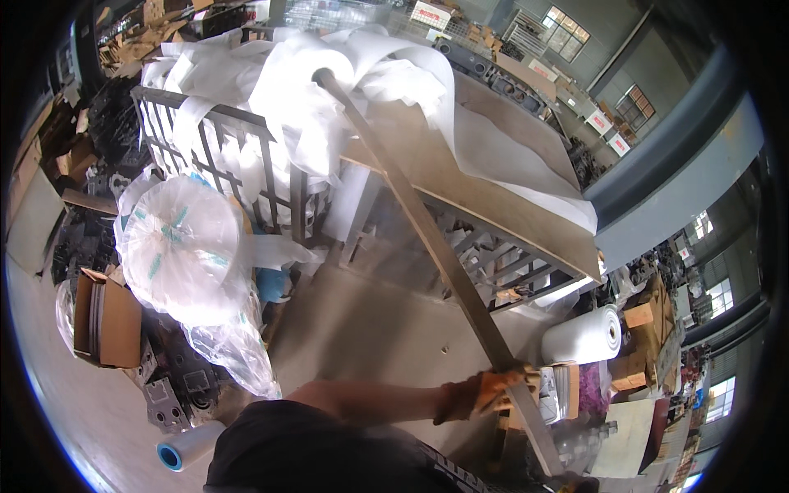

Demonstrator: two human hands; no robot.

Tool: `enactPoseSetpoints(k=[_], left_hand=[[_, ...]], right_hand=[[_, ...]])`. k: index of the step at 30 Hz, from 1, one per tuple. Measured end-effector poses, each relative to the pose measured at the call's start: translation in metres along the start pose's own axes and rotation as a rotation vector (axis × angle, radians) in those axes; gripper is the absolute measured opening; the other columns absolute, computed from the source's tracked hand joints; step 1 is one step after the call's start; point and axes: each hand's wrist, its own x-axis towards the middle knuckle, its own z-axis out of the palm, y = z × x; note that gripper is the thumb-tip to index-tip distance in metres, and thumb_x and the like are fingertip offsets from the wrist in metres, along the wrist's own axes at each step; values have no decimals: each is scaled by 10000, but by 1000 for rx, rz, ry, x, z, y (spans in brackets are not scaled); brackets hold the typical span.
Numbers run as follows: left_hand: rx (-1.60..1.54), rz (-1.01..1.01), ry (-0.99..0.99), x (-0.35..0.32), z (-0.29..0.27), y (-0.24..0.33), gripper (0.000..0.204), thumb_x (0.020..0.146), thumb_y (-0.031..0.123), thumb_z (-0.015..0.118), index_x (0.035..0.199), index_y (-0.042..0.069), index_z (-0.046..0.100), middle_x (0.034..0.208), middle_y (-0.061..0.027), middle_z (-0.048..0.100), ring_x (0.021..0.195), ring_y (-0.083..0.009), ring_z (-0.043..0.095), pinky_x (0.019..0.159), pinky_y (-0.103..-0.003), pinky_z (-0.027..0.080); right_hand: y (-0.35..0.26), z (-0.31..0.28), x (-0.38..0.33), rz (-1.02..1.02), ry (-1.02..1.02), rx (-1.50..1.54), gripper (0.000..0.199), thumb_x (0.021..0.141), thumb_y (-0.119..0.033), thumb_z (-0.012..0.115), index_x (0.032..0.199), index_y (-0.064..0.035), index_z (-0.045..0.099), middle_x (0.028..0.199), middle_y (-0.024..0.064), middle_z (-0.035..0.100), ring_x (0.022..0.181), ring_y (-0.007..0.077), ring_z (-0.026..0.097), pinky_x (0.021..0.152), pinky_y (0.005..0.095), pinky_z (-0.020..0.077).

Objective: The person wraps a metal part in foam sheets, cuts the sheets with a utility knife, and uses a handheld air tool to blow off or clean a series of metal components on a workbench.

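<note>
Above the floor, a long beam points up-left, left hand gripping, right hand unclear.

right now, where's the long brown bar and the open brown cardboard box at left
long brown bar (pixel 446 263), head view, middle of its length
open brown cardboard box (pixel 122 329), head view, side panel

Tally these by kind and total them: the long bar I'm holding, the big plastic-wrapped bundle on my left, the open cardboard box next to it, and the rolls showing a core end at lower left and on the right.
Long bar: 1
Plastic-wrapped bundle: 1
Open cardboard box: 1
Rolls: 2 (blue-cored roll, white roll)
Total: 5
</note>
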Motion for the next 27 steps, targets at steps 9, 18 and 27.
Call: enactPoseSetpoints(k=[9,18,27], left_hand=[[-100,-387,-293,10,52,-139,629,948,381,533,1458,131,263,1523,-63,245,1417,-247,214,1133,-420,230],[7,-499,-388,13,54,-181,561,973,362,477,1436,113,280,1469,-78,299,1354,-230,261,1086,-400,255],[75,-528,-428,12,61,-211,493,977,339,460,1394,105,337,1406,-82,356,1279,-218,322,1036,-390,290]], right_hand=[[76,-15,5,-28,104,-507,219,896,-248,557,981,-92,685,845,46,663,623,187,569,514,307,451],[106,-18,-4,-21,53,-778,229,892,-313,537,984,-150,670,883,42,672,726,237,586,619,361,453],[200,-61,-88,201,39,-911,240,888,-377,516,986,-207,655,922,39,682,830,286,603,725,415,454]])
